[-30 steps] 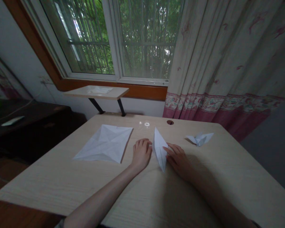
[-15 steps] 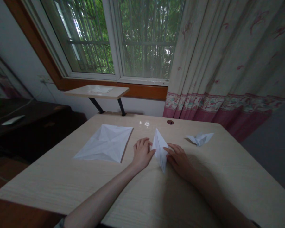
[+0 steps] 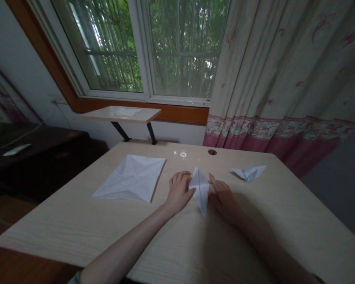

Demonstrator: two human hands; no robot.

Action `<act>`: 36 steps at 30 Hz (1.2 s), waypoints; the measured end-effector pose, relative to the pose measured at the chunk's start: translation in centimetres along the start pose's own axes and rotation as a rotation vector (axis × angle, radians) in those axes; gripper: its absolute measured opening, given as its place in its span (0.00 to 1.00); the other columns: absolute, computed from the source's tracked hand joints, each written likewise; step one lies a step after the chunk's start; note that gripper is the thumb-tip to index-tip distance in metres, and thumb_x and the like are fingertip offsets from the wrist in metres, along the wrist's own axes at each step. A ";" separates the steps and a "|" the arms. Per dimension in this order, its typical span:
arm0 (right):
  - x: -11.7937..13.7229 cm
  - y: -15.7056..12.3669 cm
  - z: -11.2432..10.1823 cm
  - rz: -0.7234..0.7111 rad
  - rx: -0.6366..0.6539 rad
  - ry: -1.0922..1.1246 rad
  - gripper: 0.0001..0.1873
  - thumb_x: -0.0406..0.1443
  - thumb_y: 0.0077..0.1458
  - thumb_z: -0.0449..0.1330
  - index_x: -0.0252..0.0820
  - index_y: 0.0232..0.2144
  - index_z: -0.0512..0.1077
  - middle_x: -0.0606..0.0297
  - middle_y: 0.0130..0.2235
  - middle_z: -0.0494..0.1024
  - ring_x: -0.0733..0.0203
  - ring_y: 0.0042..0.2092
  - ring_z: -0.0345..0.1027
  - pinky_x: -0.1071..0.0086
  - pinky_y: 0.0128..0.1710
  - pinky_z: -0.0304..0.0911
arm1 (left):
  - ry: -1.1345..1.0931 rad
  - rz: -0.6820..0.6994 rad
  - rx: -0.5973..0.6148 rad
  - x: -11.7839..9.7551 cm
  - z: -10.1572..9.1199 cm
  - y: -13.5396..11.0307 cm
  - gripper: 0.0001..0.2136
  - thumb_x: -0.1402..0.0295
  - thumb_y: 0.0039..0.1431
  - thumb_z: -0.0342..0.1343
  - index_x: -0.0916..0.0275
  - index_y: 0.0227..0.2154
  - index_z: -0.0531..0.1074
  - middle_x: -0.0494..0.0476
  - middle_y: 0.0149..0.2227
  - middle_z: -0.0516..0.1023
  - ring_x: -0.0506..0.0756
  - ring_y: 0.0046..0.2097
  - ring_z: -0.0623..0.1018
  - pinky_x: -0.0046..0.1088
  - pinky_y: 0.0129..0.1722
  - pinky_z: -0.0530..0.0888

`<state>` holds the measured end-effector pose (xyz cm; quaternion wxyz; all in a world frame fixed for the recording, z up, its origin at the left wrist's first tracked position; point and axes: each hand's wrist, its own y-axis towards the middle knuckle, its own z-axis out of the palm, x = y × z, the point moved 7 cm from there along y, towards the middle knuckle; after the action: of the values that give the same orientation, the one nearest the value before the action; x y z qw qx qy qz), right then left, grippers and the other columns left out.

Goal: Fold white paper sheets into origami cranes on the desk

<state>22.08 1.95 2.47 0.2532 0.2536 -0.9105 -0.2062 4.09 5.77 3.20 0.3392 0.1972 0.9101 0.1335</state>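
A white paper folded into a narrow diamond (image 3: 200, 189) lies on the table between my hands, a crease running down its middle. My left hand (image 3: 179, 191) grips its left edge, thumb on top and fingers curled behind. At the right edge, my right hand (image 3: 225, 197) pinches the paper, its index finger pointing up along the side. Left of my hands rests a creased white sheet (image 3: 133, 177), unfolded and nearly flat. Over to the right sits a folded paper bird (image 3: 249, 172) with two spread wings.
The pale wooden table (image 3: 112, 228) has a round cable hole (image 3: 212, 152) near its back edge. A small raised shelf (image 3: 100, 113) holding white paper (image 3: 126, 112) stands at the back left. Beyond are a window and a curtain (image 3: 272, 79). A dark cabinet (image 3: 62, 138) stands left.
The upper tip of the folded paper has come down, so the diamond looks shorter. My right index finger has shifted upward along the edge. My left hand has barely moved.
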 end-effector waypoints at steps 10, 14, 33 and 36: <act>-0.2 0.1 -0.2 0.020 -0.019 0.011 0.20 0.40 0.70 0.46 0.45 0.59 0.67 0.54 0.56 0.75 0.50 0.58 0.67 0.49 0.58 0.63 | -0.002 0.016 0.058 0.0 0.5 -0.1 0.20 0.73 0.55 0.53 0.59 0.51 0.73 0.60 0.57 0.71 0.63 0.60 0.65 0.46 0.60 0.60; -0.4 -0.2 -0.4 -0.007 -0.042 0.033 0.19 0.38 0.68 0.49 0.45 0.57 0.68 0.54 0.56 0.75 0.50 0.57 0.68 0.50 0.58 0.64 | -0.022 0.028 0.069 -0.4 0.2 0.0 0.17 0.75 0.54 0.52 0.58 0.46 0.77 0.57 0.56 0.73 0.62 0.58 0.66 0.46 0.59 0.62; -1.4 -0.9 -0.4 -0.034 -0.115 0.124 0.17 0.28 0.62 0.51 0.46 0.46 0.75 0.57 0.49 0.78 0.53 0.51 0.72 0.50 0.53 0.69 | -0.087 0.042 0.158 -1.3 0.0 0.0 0.17 0.76 0.58 0.52 0.50 0.38 0.83 0.49 0.54 0.77 0.61 0.56 0.70 0.47 0.59 0.64; -1.2 -0.8 -0.5 -0.021 -0.110 0.146 0.16 0.29 0.62 0.52 0.47 0.44 0.76 0.57 0.47 0.79 0.52 0.50 0.73 0.50 0.52 0.70 | -0.089 0.049 0.131 -1.3 0.1 0.1 0.10 0.72 0.61 0.56 0.53 0.35 0.83 0.52 0.52 0.79 0.61 0.55 0.71 0.46 0.58 0.65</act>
<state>23.55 1.91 1.99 0.3303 0.2630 -0.8742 -0.2396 5.03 5.28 3.89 0.3621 0.2470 0.8958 0.0733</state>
